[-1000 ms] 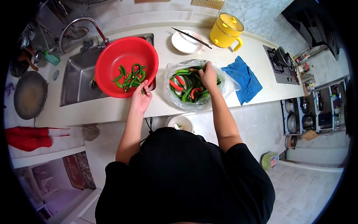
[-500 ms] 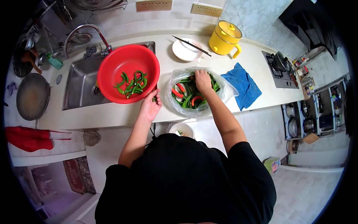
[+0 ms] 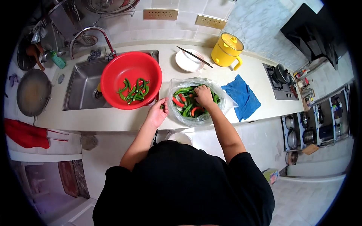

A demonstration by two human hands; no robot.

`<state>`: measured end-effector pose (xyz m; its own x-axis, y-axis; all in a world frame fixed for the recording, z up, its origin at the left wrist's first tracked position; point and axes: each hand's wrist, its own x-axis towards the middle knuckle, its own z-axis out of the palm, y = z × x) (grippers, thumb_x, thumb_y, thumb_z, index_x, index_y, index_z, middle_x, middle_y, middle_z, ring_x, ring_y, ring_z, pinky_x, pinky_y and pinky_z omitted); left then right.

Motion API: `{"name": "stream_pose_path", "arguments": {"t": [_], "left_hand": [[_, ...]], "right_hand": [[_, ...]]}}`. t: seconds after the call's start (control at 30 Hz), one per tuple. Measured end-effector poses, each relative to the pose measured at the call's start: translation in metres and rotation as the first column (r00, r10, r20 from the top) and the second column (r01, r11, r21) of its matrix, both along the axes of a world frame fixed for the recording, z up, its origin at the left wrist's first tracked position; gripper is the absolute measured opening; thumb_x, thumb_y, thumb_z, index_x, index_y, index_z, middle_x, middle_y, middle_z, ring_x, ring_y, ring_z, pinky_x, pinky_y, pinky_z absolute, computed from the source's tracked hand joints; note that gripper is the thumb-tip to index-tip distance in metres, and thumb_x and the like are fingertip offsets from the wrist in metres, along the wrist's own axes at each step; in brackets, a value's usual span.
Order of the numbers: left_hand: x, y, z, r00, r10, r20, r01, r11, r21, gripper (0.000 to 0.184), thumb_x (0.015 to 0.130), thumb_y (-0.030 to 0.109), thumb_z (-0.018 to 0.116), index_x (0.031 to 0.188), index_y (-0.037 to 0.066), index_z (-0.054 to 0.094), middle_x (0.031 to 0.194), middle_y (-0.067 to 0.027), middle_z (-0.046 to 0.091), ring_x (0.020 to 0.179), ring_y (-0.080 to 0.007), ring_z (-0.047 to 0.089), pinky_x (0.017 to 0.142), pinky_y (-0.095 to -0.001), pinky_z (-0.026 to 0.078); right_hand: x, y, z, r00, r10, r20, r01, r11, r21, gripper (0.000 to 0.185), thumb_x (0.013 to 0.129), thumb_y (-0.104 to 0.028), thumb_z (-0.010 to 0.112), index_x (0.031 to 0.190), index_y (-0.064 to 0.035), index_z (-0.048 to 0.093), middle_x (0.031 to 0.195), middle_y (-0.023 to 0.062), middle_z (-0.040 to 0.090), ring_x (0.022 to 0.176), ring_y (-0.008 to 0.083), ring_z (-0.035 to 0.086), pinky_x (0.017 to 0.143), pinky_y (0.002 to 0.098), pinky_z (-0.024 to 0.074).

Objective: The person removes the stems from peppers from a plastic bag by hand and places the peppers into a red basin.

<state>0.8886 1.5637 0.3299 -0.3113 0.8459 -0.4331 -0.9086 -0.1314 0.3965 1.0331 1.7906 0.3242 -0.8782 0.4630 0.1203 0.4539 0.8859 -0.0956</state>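
Peppers (image 3: 177,102) in clear plastic bag (image 3: 229,104), centre of frame; right hand (image 3: 204,96) among them.
Right hand's fingers bent downward, grip hidden, cannot be told; left hand (image 3: 157,113), left of centre, fingers curled, contents unclear. Further peppers (image 3: 132,91) lie in red basin (image 3: 108,73), centre-left. Judged light, firm-walled yet liable to snap, smooth skins probably slippery; sound hold at mid-body or near the stem. Bag judged limp.
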Motion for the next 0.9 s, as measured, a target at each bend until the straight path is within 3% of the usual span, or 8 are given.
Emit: {"name": "stream_pose_path", "arguments": {"t": [0.07,0.17,0.2,0.23,0.37,0.5,0.7,0.9], "left_hand": [[-0.001,0.0,0.001,0.999,0.004,-0.041,-0.004,1.0,0.003,0.02,0.086,0.016,0.057,0.101,0.004,0.056,0.075,0.0018,0.051,0.066,-0.0077,0.047,0.06,-0.0193,0.042],[0.003,0.0,0.003,0.994,0.022,-0.104,-0.024,1.0,-0.018,0.02,0.087,0.019,0.057,0.1,0.004,0.059,0.076,0.002,0.051,0.067,-0.0075,0.045,0.061,-0.0195,0.04],[0.005,0.001,0.007,0.991,0.026,-0.13,-0.03,0.999,-0.028,0.02,0.087,0.019,0.056,0.099,0.004,0.06,0.077,0.0022,0.051,0.067,-0.0074,0.045,0.061,-0.0196,0.039],[0.003,0.007,0.014,0.983,0.005,-0.186,-0.007,1.0,-0.011,0.022,0.088,0.021,0.056,0.101,0.004,0.06,0.078,0.0022,0.051,0.068,-0.0071,0.045,0.061,-0.0194,0.039],[0.01,0.022,0.036,0.932,-0.017,-0.361,0.028,0.999,0.024,0.031,0.09,0.028,0.053,0.107,0.003,0.058,0.081,0.0025,0.052,0.069,-0.0051,0.044,0.062,-0.0182,0.037],[0.018,0.03,0.063,0.9,-0.026,-0.435,0.051,0.998,0.046,0.032,0.092,0.031,0.05,0.105,0.003,0.058,0.079,0.0032,0.052,0.066,-0.0043,0.041,0.059,-0.017,0.034],[0.021,0.029,0.05,0.851,-0.078,-0.519,0.124,0.991,0.054,0.027,0.093,0.032,0.047,0.084,0.009,0.059,0.067,0.0059,0.049,0.056,-0.0027,0.036,0.053,-0.0187,0.028],[0.025,0.025,0.04,0.867,-0.187,-0.463,0.222,0.975,0.023,0.028,0.094,0.031,0.044,0.083,0.007,0.055,0.076,0.0004,0.055,0.066,-0.0045,0.049,0.063,-0.0193,0.041]], "right_hand": [[0.004,-0.002,0.007,0.99,-0.002,-0.142,-0.004,0.999,-0.045,0.038,0.067,-0.013,0.07,0.101,-0.0053,0.056,0.094,0.01,0.059,0.092,0.0287,0.053,0.08,0.0364,0.0425],[0.001,-0.007,0.026,0.844,-0.158,-0.513,-0.055,0.925,-0.375,0.026,0.078,-0.014,0.064,0.1,-0.0035,0.056,0.089,0.0082,0.06,0.085,0.0226,0.054,0.078,0.0326,0.0424],[-0.003,-0.013,0.036,0.789,-0.34,-0.512,-0.094,0.758,-0.646,0.02,0.089,-0.016,0.054,0.103,-0.002,0.053,0.086,0.0061,0.059,0.079,0.0159,0.054,0.075,0.0277,0.0423],[-0.011,-0.02,0.046,0.71,-0.35,-0.612,-0.298,0.638,-0.71,0.021,0.094,-0.017,0.046,0.107,-0.0013,0.05,0.084,0.0038,0.057,0.077,0.0105,0.053,0.071,0.0249,0.0433],[-0.015,-0.075,0.091,0.715,-0.551,-0.429,-0.477,0.063,-0.877,0.019,0.094,-0.02,0.044,0.098,-0.0022,0.051,0.068,0.0006,0.051,0.057,0.0078,0.047,0.052,0.021,0.0389],[-0.009,-0.109,0.089,0.812,-0.493,-0.313,-0.35,0.018,-0.936,0.023,0.091,-0.029,0.052,0.092,-0.0055,0.053,0.064,-0.0015,0.05,0.051,0.0057,0.045,0.047,0.019,0.0354],[0.0,-0.123,0.081,0.893,-0.353,-0.277,-0.344,-0.141,-0.928,0.029,0.093,-0.032,0.048,0.087,-0.0047,0.052,0.062,0.0007,0.05,0.051,0.0069,0.045,0.047,0.0202,0.0374],[0.01,-0.115,0.066,0.918,-0.236,-0.32,-0.331,-0.01,-0.944,0.024,0.092,-0.026,0.05,0.084,-0.0034,0.051,0.06,0.0008,0.051,0.049,0.0072,0.046,0.046,0.0211,0.0365]]}}
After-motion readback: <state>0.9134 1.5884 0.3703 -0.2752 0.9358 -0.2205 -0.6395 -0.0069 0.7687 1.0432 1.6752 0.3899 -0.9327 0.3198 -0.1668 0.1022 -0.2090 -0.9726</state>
